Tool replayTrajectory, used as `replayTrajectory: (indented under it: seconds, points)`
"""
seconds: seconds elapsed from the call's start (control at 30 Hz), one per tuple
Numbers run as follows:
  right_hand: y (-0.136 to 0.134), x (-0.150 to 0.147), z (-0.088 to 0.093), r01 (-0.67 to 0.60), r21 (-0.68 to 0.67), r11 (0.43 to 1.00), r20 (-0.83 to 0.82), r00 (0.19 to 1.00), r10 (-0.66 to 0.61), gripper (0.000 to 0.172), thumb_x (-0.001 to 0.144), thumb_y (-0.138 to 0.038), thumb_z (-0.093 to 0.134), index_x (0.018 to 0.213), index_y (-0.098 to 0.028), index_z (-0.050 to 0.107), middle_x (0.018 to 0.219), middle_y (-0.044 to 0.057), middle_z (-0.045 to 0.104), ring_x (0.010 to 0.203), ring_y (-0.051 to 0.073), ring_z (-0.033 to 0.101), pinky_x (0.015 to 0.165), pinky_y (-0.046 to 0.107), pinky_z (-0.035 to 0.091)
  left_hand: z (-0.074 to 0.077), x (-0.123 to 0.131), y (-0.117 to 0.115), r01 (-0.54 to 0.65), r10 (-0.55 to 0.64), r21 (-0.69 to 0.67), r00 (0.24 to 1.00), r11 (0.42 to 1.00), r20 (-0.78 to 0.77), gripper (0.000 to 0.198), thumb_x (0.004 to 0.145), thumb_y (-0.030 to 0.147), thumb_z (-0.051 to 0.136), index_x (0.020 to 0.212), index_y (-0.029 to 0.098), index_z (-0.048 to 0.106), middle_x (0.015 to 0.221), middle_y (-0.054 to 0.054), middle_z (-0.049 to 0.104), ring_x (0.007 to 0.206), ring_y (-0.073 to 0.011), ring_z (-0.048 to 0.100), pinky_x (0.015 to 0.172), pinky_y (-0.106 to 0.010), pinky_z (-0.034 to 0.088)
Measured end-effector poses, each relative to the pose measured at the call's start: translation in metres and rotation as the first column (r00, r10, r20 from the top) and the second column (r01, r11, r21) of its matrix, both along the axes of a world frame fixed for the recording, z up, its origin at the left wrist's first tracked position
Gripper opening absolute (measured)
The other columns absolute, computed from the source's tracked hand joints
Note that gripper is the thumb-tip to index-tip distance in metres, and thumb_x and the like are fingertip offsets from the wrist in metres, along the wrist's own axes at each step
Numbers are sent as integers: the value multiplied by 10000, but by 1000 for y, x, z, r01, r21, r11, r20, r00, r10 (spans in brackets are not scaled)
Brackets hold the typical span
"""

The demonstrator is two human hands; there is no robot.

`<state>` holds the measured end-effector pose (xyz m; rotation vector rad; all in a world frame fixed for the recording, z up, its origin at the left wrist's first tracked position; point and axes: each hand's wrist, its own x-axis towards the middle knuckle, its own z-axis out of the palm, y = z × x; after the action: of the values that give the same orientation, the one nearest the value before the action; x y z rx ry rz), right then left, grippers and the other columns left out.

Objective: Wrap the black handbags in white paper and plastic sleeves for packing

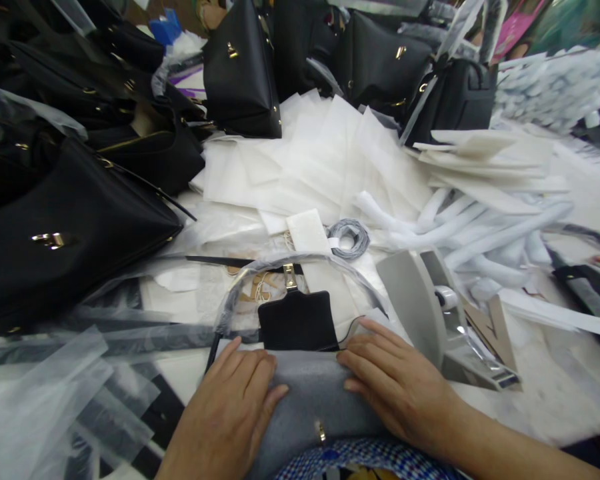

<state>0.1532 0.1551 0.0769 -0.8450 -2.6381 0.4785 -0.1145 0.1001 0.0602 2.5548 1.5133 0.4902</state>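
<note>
A grey handbag [310, 400] lies in front of me at the bottom centre, with a small gold clasp near its lower edge. My left hand [230, 413] rests flat on its left side, fingers stretched out. My right hand [395, 383] lies flat on its right side, fingers together and extended. Just beyond the bag is a black flap [297, 320] with a gold buckle, under a plastic-wrapped curved handle [250, 280].
Black handbags [65, 227] are piled at the left and along the back [243, 73]. White foam sheets [320, 167] and white foam tubes [460, 227] cover the middle and right. A grey tape dispenser [440, 313] stands right of my hands. Clear plastic bags [45, 393] lie at the lower left.
</note>
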Motion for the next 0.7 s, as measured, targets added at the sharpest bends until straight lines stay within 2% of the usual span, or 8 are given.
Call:
replayTrajectory:
  seconds: [0.07,0.13,0.2,0.3,0.4,0.5,0.7]
  points:
    - [0,2,1,-9,-7,1000,-14,1000,9,190,971,-189,534,1129,-120,612,960,84,696,933,202,631,1096,441,430,6,-2,-1,3,-3,-5,1000,1000,19,195,1006,287,439,1042,175,594,928,-41,683,899,-225,644,1022,-435,424]
    - [0,4,1,-10,-23,1000,-26,1000,10,172,972,-171,520,1108,-122,612,938,86,689,918,208,626,1028,424,468,11,-6,-2,11,-9,-41,999,999,47,174,1001,300,452,1026,196,589,914,-34,691,887,-215,660,922,-372,496]
    - [1,3,0,11,-57,998,-8,1000,-11,152,980,-164,487,1054,-139,617,874,78,675,845,207,615,872,378,511,12,-9,-3,20,-13,-83,996,996,85,185,1007,334,441,1014,215,582,877,-21,703,818,-191,679,766,-301,542]
    - [5,-2,-5,66,-117,991,140,989,-49,183,986,-167,446,1052,-162,617,794,60,663,722,196,601,664,316,464,4,-11,-1,7,4,-114,995,994,95,255,1026,399,393,1083,227,572,879,-4,740,741,-161,712,652,-251,557]
    - [10,-11,-12,143,-155,978,306,948,-90,241,990,-196,455,1198,-179,576,809,40,681,672,183,624,603,293,420,-10,-11,3,-40,44,-110,998,993,34,317,1037,422,355,1154,213,564,920,-10,764,725,-157,737,617,-243,569]
    - [14,-19,-18,197,-149,969,396,910,-124,297,995,-209,438,1277,-191,529,907,41,686,655,166,640,554,281,389,-19,-7,5,-69,66,-89,997,994,-30,328,1045,381,339,1172,194,576,1015,-37,760,746,-157,743,597,-238,565]
    - [16,-27,-21,190,-92,977,518,847,-117,414,960,-156,468,1373,-181,479,1007,68,681,671,163,658,527,285,376,-25,2,6,-37,40,21,986,999,-160,376,1054,320,312,1179,150,624,1122,-87,741,844,-188,738,672,-290,567]
